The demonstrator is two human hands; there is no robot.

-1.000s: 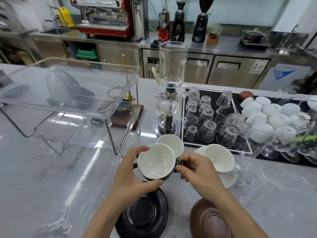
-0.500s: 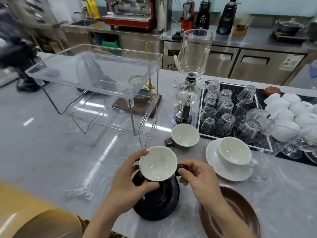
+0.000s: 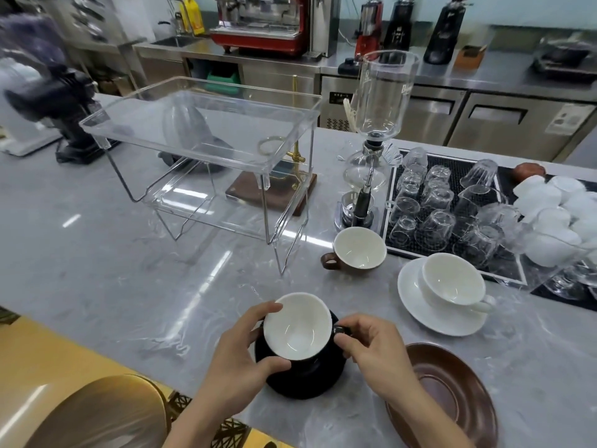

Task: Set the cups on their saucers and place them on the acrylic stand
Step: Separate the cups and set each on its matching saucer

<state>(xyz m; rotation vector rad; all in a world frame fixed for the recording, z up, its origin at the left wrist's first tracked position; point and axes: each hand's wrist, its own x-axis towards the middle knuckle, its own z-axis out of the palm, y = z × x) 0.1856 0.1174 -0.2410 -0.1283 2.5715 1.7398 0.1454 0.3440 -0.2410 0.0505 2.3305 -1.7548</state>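
Black cup: white inside, sitting over the black saucer at the near edge of the tabletop, slightly tilted; whether its base fully rests on the saucer cannot be told.
Left hand: fingers curled round the cup's left side, thumb on the near wall, a fingertip at the far rim.
Right hand: fingers pinch the cup's small black handle on its right side.
Brown saucer: bare, just right of the right hand, partly under the wrist.
Brown cup: stands on the tabletop without a saucer, handle pointing left, beyond the black cup.
White cup: already on its white saucer, right of the brown cup.
Acrylic stand: clear, 2 tiers on thin wire legs, far left of the cups; nothing on its top tray.
In between: open tabletop lies between the black cup and the stand's nearest leg.
Behind: a glass siphon brewer stands beside a black mat of upturned glasses.
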